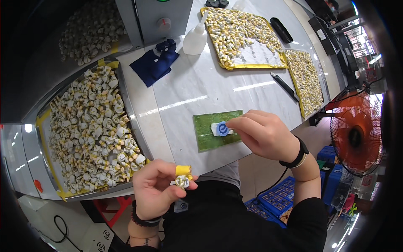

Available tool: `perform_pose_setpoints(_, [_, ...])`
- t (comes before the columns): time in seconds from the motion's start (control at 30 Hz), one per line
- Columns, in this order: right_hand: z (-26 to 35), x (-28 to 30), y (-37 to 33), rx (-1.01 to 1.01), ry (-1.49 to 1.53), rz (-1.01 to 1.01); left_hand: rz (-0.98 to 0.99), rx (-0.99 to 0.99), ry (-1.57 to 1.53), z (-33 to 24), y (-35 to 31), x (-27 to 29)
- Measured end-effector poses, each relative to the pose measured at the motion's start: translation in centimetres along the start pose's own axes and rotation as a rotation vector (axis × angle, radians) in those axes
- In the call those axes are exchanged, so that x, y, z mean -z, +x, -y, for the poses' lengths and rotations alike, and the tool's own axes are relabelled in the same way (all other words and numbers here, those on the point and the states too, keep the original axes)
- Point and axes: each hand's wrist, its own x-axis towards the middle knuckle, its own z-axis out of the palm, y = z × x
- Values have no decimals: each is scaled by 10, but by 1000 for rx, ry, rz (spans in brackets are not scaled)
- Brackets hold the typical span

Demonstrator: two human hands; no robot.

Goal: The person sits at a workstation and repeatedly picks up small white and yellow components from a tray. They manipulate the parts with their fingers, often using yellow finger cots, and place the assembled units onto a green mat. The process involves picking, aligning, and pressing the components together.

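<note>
Pinched between the thumb and fingers of my left hand [157, 187] is a small white-and-yellow figurine [183, 176], held just off the table's front edge. My right hand [266, 132] is closed at the fingertips on the edge of a small blue round piece [222, 128] with a darker ring-shaped mark. That piece lies over a small white pad [215, 129] on a green rectangular mat [205, 142]. Whether the right fingertips hold anything smaller is hidden.
At left a tray [133, 130] is heaped with similar figurines. Two yellow-edged trays [256, 66] [300, 94] of small pieces lie at the far right, near a black pen-like tool [285, 87]. A squeeze bottle [195, 40], dark blue cloth [155, 65] and grey machine [161, 10] stand behind; an orange fan [356, 134] is right.
</note>
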Motion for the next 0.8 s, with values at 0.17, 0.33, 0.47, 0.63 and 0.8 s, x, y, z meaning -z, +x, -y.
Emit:
perform_pose_setpoints(0.17, [-1, -2, 2, 74, -95, 49, -23, -9, -69, 5, 1, 5])
perform_pose_setpoints(0.33, [0, -8, 4, 25, -7, 31, -28, 45, -125, 3, 5, 2])
perform_pose_setpoints(0.47, [0, -10, 4, -3, 34, -5, 30, 107, -147, 4, 8, 4])
perform_pose_setpoints(0.63, [20, 6, 10, 8, 361, -153, 172, 210, -280, 10, 13, 5])
perform_pose_setpoints(0.8, [39, 1, 24, 170, 602, -266, 274, 367, -384, 9, 16, 1])
